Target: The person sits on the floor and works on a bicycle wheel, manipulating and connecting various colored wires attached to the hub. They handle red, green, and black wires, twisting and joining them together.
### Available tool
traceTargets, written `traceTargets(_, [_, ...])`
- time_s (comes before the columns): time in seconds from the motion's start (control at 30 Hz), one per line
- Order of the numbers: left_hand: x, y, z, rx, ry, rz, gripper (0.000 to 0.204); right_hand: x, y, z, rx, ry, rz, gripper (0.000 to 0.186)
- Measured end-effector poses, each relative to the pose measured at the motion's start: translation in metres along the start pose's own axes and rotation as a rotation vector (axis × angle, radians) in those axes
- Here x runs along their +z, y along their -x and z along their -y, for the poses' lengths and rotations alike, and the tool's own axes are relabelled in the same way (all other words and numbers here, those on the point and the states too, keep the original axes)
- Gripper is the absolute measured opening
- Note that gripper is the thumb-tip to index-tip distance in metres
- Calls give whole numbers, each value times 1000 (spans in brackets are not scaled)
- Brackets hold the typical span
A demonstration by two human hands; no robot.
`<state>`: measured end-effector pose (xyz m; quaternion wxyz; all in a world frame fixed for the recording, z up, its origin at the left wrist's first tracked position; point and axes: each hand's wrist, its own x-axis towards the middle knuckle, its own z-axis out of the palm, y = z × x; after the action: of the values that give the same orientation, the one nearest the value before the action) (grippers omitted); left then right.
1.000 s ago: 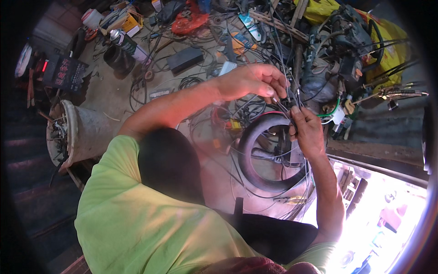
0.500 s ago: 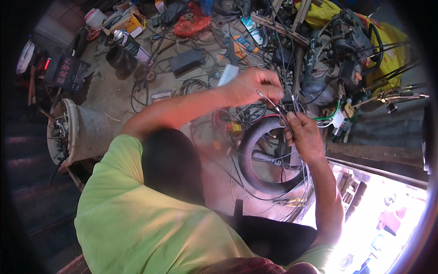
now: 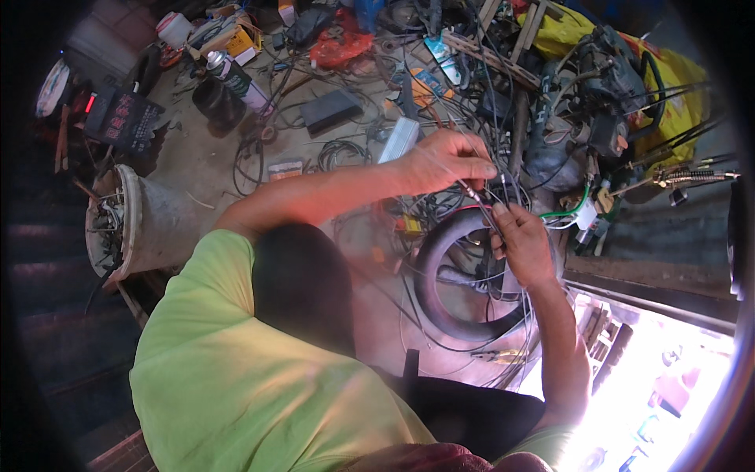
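My right hand (image 3: 523,242) is closed round a thin dark cable (image 3: 484,211), thumb against the fingers. The cable's silver metal end (image 3: 469,189) points up and left, just below my left hand (image 3: 450,162). The left thumb and fingers are pressed together in a pinch; whatever lies between them is too fine to make out. Under both hands stands a black tyre-like ring (image 3: 427,271) with loose cables across it. More thin cables (image 3: 528,334) hang down beside my right forearm.
Tangled cables and parts cover the floor ahead, with a black box (image 3: 330,112), a silver box (image 3: 399,139) and a spray can (image 3: 236,80). A white bucket (image 3: 161,224) lies tipped at the left. Yellow-handled pliers (image 3: 503,356) lie below the ring. Machinery (image 3: 566,149) stands at the right.
My left hand has turned slightly, its thumb now lower and extended rightward. The cable's metal end has shifted slightly down. My right hand keeps its grip; the whole view has shifted a little.
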<state>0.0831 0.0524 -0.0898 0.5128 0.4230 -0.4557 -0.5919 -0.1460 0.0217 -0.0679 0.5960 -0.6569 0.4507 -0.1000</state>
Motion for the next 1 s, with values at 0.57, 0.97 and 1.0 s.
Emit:
traceTargets(0.57, [13, 5, 10, 36, -128, -12, 18, 0, -2, 10, -11, 22, -72, 35])
traceTargets(0.97, [12, 2, 14, 7, -59, -26, 19, -1, -11, 1, -37, 38, -101, 33])
traceTargets(1.0, [12, 1, 9, -21, -60, -13, 19, -1, -10, 0, -47, 32, -102, 33])
